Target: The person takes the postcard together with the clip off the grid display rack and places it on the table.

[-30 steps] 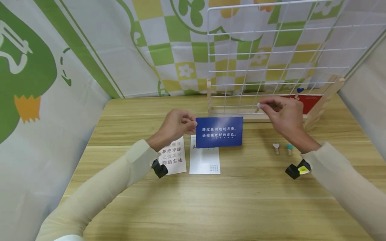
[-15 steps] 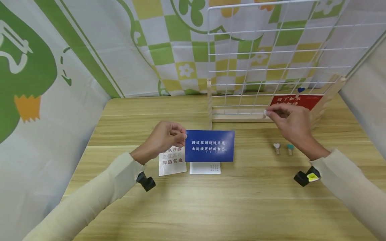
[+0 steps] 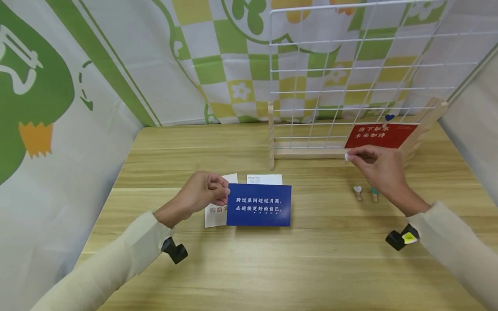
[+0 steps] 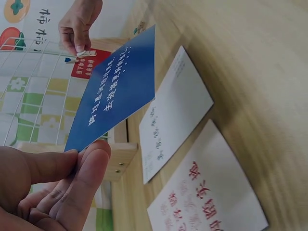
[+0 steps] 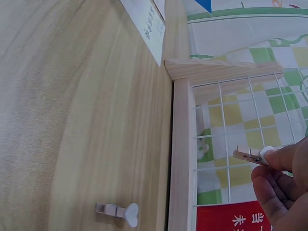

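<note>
My left hand [image 3: 198, 194] pinches a blue card [image 3: 258, 205] with white writing by its left edge, between thumb and fingers. The card is held above two white cards and partly covers them. My right hand [image 3: 383, 170] holds a small wooden clothespin [image 5: 248, 155] with a white heart, pinched at the heart end between thumb and finger. It is in front of the white wire grid [image 3: 319, 90], below a red card [image 3: 373, 137]. A clip with a blue heart [image 3: 389, 117] sits at the red card's top edge.
On the table lie a white card with red writing [image 4: 211, 187] and a white card with dark writing [image 4: 175, 115]. Right of them are a white-heart clothespin [image 3: 358, 193] and a teal-heart clothespin [image 3: 375, 195], partly behind the right hand. A wooden base [image 3: 311, 153] supports the grid.
My left hand has moved the blue card left and toward me, over the white cards. My right hand has drawn back from the grid with the clothespin, uncovering the red card.
</note>
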The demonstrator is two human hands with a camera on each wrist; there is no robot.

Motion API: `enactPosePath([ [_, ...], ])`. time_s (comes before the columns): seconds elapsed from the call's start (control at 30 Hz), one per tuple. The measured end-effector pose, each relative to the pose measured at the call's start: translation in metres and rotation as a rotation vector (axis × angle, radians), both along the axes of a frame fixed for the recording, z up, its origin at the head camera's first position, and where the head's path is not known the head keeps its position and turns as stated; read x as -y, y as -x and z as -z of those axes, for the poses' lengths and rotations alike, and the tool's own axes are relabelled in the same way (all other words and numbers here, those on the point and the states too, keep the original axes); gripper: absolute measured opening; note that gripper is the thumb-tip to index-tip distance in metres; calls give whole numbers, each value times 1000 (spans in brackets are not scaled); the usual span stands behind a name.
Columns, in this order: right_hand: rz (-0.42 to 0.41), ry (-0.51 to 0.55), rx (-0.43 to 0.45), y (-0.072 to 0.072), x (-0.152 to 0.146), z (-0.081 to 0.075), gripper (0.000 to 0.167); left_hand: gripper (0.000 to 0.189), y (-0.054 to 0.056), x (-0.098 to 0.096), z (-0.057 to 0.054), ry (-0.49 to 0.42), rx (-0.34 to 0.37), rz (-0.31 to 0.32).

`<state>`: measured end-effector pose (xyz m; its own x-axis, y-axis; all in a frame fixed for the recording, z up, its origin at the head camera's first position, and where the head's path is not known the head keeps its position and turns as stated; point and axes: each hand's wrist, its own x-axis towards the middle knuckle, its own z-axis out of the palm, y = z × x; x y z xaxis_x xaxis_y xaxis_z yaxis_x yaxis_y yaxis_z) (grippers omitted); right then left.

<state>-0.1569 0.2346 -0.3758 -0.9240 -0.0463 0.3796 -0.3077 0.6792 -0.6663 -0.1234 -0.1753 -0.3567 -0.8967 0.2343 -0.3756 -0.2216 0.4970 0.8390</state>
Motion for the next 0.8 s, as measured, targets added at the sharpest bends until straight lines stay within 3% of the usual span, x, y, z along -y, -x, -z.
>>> enactPosePath([
  [0.37,-26,-50,79,-6,-9,18,10,6,-18,11,17,-31,56,15],
  [0.6,-39,-96,87,-10,-11,31,10,4,-30,15,30,-40,115,-8],
  [0.8,-61,-129,98,-13,-13,36,7,3,-35,17,35,-35,123,2],
])
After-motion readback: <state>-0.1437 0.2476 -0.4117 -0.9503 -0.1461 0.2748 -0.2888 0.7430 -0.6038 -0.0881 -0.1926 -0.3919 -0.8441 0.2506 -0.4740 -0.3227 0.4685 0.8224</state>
